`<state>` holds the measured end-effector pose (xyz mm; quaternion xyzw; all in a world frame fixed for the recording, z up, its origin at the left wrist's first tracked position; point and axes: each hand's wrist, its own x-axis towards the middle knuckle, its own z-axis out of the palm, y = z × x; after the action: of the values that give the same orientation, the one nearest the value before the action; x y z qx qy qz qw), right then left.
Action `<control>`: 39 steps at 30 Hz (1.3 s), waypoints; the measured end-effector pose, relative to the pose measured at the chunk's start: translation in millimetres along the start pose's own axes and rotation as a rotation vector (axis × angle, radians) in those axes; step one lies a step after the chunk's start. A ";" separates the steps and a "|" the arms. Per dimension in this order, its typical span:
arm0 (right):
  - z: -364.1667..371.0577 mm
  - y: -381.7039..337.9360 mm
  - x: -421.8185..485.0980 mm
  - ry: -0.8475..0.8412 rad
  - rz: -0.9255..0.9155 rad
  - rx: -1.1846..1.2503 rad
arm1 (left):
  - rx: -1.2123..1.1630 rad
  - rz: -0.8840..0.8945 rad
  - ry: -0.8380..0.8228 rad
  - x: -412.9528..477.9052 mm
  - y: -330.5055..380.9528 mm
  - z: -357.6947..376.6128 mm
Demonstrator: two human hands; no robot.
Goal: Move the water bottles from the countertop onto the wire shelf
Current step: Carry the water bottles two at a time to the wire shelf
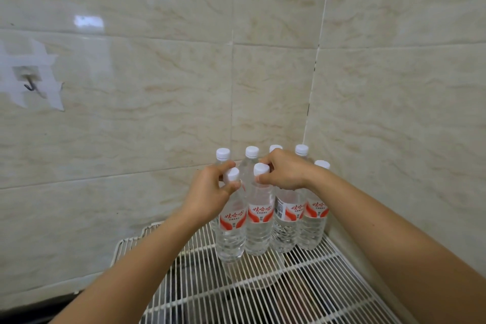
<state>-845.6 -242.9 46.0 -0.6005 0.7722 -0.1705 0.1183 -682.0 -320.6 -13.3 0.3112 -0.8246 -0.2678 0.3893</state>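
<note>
Several clear water bottles with white caps and red-and-white labels stand upright on the white wire shelf (302,279), packed into the tiled corner. My left hand (210,189) grips the neck of the front left bottle (231,229), fingers curled just below its cap. My right hand (285,172) pinches the neck of the front middle bottle (259,226) under its cap. Both bottles stand on the wires. More bottles (313,223) stand to the right, and others behind are partly hidden by my hands.
Beige tiled walls meet in a corner right behind the bottles. A metal hook (30,84) taped to the wall sits far left. A second wire rack edge (128,242) shows at the shelf's left. Dark objects lie below the shelf wires.
</note>
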 end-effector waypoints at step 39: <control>320.9 -330.4 -98.5 -0.048 -0.646 -0.190 | 0.561 -0.646 0.146 -352.6 -176.3 -288.9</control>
<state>-403.4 -259.4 -115.5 -0.8265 0.5512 -0.1122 0.0200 -217.1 -240.6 -141.5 0.6650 -0.6961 -0.1186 0.2432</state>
